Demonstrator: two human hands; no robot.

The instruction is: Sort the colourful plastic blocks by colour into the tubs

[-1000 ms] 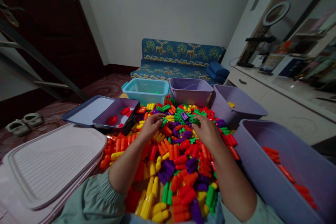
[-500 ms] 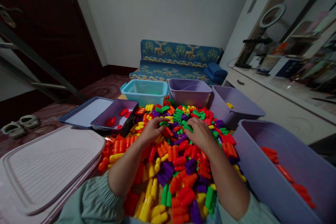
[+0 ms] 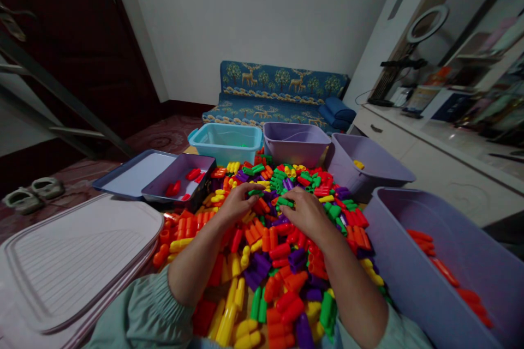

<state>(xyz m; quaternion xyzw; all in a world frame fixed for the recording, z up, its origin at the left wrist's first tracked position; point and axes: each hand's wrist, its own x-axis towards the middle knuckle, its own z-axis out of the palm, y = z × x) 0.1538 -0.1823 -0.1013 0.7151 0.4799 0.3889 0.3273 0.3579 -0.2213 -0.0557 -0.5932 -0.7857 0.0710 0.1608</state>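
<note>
A heap of red, orange, yellow, green and purple plastic toy blocks (image 3: 280, 251) covers the table in front of me. My left hand (image 3: 238, 203) is over the heap's far middle, thumb and fingers closed on a green block (image 3: 256, 193). To its right, my right hand (image 3: 303, 208) has its fingers bent round another green block (image 3: 285, 202), which shows at the fingertips. More green and purple blocks lie between the two hands and just beyond them.
Behind the heap stand a light-blue bin (image 3: 225, 144) and a purple bin (image 3: 297, 144). Two more purple bins, one at back right (image 3: 368, 166) and one at near right (image 3: 442, 262), hold few blocks. At left are an open case (image 3: 180, 166) with red pieces and pale lids (image 3: 82, 251).
My right hand has shifted slightly left toward my left hand, and a green block now shows at its fingertips. My left hand stays in place with its green block.
</note>
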